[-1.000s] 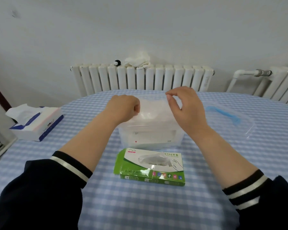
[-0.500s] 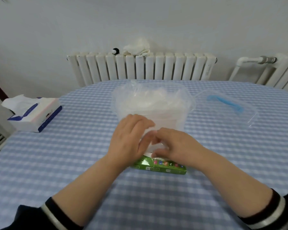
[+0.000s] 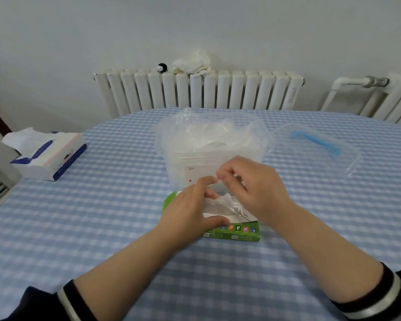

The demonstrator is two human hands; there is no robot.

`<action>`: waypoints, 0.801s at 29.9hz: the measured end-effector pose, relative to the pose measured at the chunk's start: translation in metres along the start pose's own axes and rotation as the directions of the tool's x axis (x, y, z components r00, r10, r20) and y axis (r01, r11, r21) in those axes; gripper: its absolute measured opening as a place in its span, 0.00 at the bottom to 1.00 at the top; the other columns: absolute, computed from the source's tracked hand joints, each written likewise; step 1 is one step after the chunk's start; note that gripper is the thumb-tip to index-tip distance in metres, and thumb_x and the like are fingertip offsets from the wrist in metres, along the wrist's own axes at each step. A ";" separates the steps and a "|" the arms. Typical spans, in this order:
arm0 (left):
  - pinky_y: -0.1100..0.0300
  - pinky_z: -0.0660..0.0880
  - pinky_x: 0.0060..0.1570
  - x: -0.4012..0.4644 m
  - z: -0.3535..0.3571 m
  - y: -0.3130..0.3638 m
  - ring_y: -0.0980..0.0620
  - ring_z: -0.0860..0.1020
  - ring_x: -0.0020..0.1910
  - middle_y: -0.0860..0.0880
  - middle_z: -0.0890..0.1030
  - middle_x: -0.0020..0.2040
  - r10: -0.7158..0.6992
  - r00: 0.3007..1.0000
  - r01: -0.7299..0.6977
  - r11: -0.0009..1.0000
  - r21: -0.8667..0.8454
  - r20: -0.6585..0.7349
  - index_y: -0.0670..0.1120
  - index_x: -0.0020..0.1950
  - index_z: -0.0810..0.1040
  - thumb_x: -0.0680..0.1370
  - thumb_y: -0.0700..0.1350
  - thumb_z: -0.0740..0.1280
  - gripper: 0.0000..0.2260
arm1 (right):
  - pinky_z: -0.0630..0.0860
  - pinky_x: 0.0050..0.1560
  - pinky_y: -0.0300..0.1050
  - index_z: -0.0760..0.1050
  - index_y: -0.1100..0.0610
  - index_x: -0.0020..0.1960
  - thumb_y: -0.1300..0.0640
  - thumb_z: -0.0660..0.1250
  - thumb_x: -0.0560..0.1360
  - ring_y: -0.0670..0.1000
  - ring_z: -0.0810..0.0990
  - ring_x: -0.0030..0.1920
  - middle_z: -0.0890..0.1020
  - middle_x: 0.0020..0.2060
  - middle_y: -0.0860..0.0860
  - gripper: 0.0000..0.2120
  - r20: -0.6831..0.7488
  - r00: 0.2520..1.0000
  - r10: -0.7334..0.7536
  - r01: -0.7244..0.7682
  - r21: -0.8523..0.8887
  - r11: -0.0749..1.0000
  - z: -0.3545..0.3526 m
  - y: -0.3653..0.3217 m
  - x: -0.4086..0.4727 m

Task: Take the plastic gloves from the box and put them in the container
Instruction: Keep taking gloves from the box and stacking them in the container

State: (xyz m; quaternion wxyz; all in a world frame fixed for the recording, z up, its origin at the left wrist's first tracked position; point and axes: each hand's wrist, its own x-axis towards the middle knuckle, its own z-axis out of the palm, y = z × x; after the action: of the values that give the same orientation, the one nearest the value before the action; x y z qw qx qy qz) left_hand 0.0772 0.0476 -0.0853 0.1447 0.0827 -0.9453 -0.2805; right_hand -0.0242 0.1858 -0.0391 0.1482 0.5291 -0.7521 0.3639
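The green glove box (image 3: 237, 236) lies flat on the checked table, just in front of the clear plastic container (image 3: 177, 169). Crumpled plastic gloves (image 3: 206, 135) fill the container to its rim. My left hand (image 3: 190, 210) holds the box down, its thumb flat on the top and its fingers curled at the opening. My right hand (image 3: 255, 189) pinches a thin clear glove (image 3: 220, 203) that stands partly out of the box opening. The two hands' fingertips almost touch above the box.
The container's clear lid (image 3: 333, 158) with a blue handle lies to the right of it. A blue and white tissue pack (image 3: 49, 156) sits at the table's left edge. White radiators (image 3: 199, 91) line the wall behind the table, a white cloth (image 3: 192, 62) on one.
Both hands came down from above the container to the green box. My right hand now lifts a glove a little way out of the opening.
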 end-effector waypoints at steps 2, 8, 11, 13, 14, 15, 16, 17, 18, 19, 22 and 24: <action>0.66 0.67 0.49 0.001 -0.002 -0.002 0.66 0.71 0.50 0.70 0.71 0.47 -0.021 1.000 0.022 0.998 -0.052 0.017 0.57 0.69 0.62 0.64 0.61 0.77 0.39 | 0.75 0.42 0.43 0.78 0.50 0.46 0.47 0.62 0.79 0.43 0.78 0.41 0.81 0.41 0.42 0.10 0.121 0.985 0.125 -0.134 0.069 0.989 -0.008 0.000 0.006; 0.59 0.73 0.59 0.002 -0.012 -0.008 0.65 0.75 0.57 0.69 0.73 0.54 -0.002 0.990 0.027 0.983 -0.179 0.142 0.57 0.73 0.59 0.66 0.52 0.79 0.41 | 0.63 0.37 0.36 0.70 0.45 0.49 0.44 0.66 0.75 0.42 0.70 0.42 0.70 0.46 0.39 0.08 0.439 0.888 0.135 -0.084 -0.133 0.987 0.010 0.000 -0.007; 0.59 0.72 0.62 0.002 -0.012 -0.011 0.63 0.73 0.61 0.64 0.72 0.61 -0.003 0.988 0.034 0.980 -0.194 0.155 0.59 0.73 0.58 0.66 0.53 0.79 0.42 | 0.63 0.34 0.38 0.74 0.50 0.44 0.48 0.63 0.77 0.46 0.74 0.38 0.74 0.41 0.42 0.07 0.354 0.933 0.058 0.009 -0.186 0.982 0.016 0.005 -0.007; 0.60 0.72 0.62 0.002 -0.012 -0.011 0.63 0.73 0.60 0.65 0.71 0.60 -0.010 0.988 0.040 0.980 -0.193 0.156 0.59 0.73 0.58 0.67 0.53 0.79 0.42 | 0.66 0.28 0.41 0.77 0.52 0.41 0.47 0.58 0.77 0.49 0.77 0.33 0.78 0.36 0.45 0.13 0.262 0.964 -0.048 0.115 -0.245 0.963 0.021 0.009 -0.009; 0.61 0.72 0.61 0.002 -0.012 -0.011 0.63 0.73 0.60 0.68 0.70 0.59 -0.009 0.988 0.038 0.982 -0.184 0.157 0.59 0.73 0.58 0.67 0.53 0.79 0.42 | 0.66 0.25 0.41 0.78 0.53 0.40 0.47 0.57 0.77 0.49 0.77 0.30 0.78 0.34 0.46 0.15 0.217 0.971 -0.103 0.161 -0.272 0.949 0.023 0.010 -0.011; 0.62 0.72 0.61 0.002 -0.013 -0.011 0.63 0.73 0.59 0.69 0.69 0.58 -0.007 0.987 0.035 0.984 -0.176 0.158 0.59 0.73 0.58 0.67 0.53 0.78 0.42 | 0.65 0.23 0.39 0.78 0.53 0.40 0.49 0.57 0.77 0.49 0.77 0.28 0.78 0.32 0.47 0.16 0.179 0.973 -0.147 0.195 -0.294 0.935 0.025 0.010 -0.013; 0.62 0.72 0.60 0.002 -0.013 -0.010 0.63 0.73 0.59 0.70 0.69 0.57 -0.003 0.988 0.029 0.985 -0.169 0.157 0.59 0.74 0.57 0.67 0.53 0.78 0.42 | 0.65 0.23 0.39 0.78 0.54 0.40 0.50 0.57 0.78 0.49 0.76 0.28 0.78 0.32 0.47 0.15 0.152 0.972 -0.179 0.219 -0.310 0.925 0.026 0.011 -0.014; 0.62 0.72 0.60 0.002 -0.013 -0.010 0.62 0.73 0.58 0.70 0.69 0.57 0.002 0.988 0.023 0.987 -0.162 0.156 0.59 0.74 0.57 0.67 0.54 0.78 0.42 | 0.65 0.23 0.39 0.78 0.55 0.41 0.51 0.57 0.79 0.49 0.77 0.29 0.79 0.32 0.48 0.15 0.128 0.971 -0.203 0.234 -0.317 0.919 0.027 0.011 -0.015; 0.62 0.73 0.59 0.002 -0.014 -0.010 0.61 0.74 0.58 0.68 0.70 0.57 0.006 0.988 0.018 0.988 -0.155 0.154 0.60 0.73 0.57 0.67 0.54 0.78 0.42 | 0.67 0.23 0.40 0.79 0.55 0.42 0.51 0.58 0.80 0.50 0.77 0.30 0.80 0.34 0.48 0.14 0.106 0.969 -0.223 0.245 -0.319 0.915 0.028 0.011 -0.015; 0.61 0.74 0.58 0.002 -0.014 -0.009 0.60 0.74 0.57 0.67 0.70 0.57 0.008 0.988 0.015 0.989 -0.150 0.152 0.60 0.73 0.56 0.67 0.55 0.78 0.42 | 0.69 0.24 0.41 0.79 0.56 0.44 0.52 0.59 0.80 0.50 0.78 0.31 0.80 0.35 0.48 0.14 0.083 0.967 -0.241 0.255 -0.319 0.913 0.029 0.011 -0.016; 0.58 0.75 0.56 0.001 -0.014 -0.010 0.60 0.76 0.54 0.67 0.71 0.55 0.024 0.988 -0.003 0.990 -0.138 0.151 0.61 0.72 0.56 0.67 0.55 0.78 0.41 | 0.71 0.24 0.42 0.80 0.56 0.44 0.52 0.59 0.82 0.49 0.79 0.32 0.82 0.35 0.49 0.14 -0.008 0.963 -0.270 0.254 -0.315 0.915 0.031 0.009 -0.017; 0.56 0.76 0.56 0.001 -0.014 -0.010 0.59 0.76 0.54 0.65 0.74 0.56 0.029 0.987 -0.007 0.991 -0.136 0.159 0.62 0.72 0.56 0.67 0.56 0.77 0.41 | 0.71 0.26 0.42 0.80 0.57 0.43 0.51 0.58 0.82 0.49 0.79 0.33 0.82 0.35 0.49 0.17 -0.098 0.960 -0.261 0.224 -0.285 0.932 0.029 0.009 -0.017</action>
State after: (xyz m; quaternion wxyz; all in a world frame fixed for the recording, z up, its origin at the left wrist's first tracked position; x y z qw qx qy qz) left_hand 0.0817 0.0317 -0.0795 0.0760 0.0416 -0.9334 -0.3483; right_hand -0.0206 0.1785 -0.0726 0.3131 0.5670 -0.7120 0.2710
